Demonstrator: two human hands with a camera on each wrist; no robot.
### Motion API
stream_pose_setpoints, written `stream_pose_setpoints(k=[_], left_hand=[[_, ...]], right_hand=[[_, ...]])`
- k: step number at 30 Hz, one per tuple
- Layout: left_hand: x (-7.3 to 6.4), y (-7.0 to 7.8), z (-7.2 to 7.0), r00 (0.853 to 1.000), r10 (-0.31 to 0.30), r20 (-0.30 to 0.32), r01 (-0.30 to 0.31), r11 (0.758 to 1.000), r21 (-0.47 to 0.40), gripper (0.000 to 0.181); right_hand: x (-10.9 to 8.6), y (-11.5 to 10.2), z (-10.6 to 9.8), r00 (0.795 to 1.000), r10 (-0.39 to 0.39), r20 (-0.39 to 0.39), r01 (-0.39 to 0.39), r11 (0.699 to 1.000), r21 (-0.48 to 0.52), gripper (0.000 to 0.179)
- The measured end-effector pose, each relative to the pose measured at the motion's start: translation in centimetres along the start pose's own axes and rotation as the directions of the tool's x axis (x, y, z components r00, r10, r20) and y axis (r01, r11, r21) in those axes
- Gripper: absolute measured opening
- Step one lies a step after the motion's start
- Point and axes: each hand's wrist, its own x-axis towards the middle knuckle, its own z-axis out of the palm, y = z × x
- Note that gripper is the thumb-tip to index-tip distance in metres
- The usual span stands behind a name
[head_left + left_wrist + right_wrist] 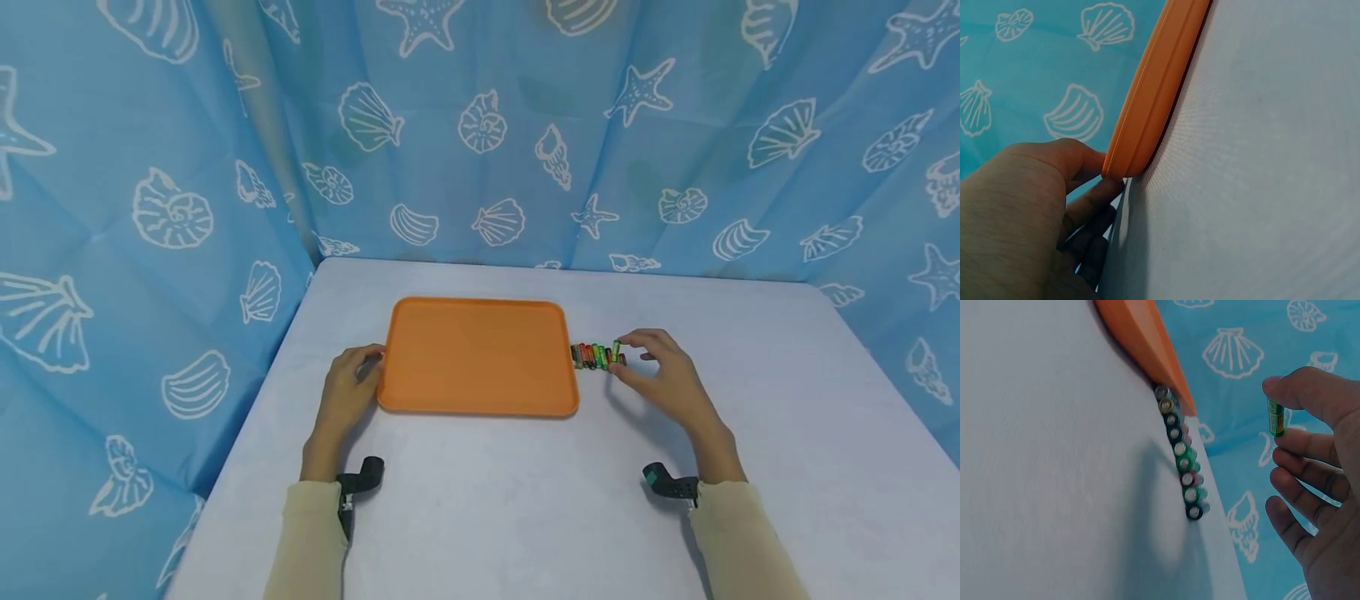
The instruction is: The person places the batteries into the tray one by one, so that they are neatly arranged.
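A shallow orange tray (pixel 480 358) lies on the white-covered table. My left hand (pixel 348 387) pinches its left edge; in the left wrist view the thumb is at the rim (pixel 1147 106) and a fingertip just under it. Right of the tray, my right hand (pixel 667 379) holds a small green battery (pixel 1277 419) by its ends, between thumb and index finger, raised above the table. The other fingers (pixel 1307 472) spread loosely. Below it, a row of batteries (pixel 1184 462) in several colours lies side by side, starting right at the tray's right edge.
The white tabletop (pixel 510 508) runs out on all sides of the tray. A blue curtain (pixel 480 167) with white shell and starfish prints hangs behind and at the left. Each wrist wears a black camera mount (pixel 363 475).
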Motion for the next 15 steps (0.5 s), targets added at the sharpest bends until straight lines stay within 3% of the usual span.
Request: stream_pose_setpoints(k=[7, 15], left_hand=[[-0.1, -0.1, -0.1, 1.000, -0.016, 0.008, 0.016, 1.000, 0.010, 0.035], [0.1, 0.0, 0.1, 1.000, -0.027, 0.010, 0.027, 1.000, 0.011, 0.034]], right_hand=[[0.3, -1.4, 0.7, 0.998, -0.054, -0.009, 0.054, 0.999, 0.007, 0.045], [0.5, -2.6, 1.5, 0.998, -0.055, -0.003, 0.055, 0.998, 0.023, 0.046]])
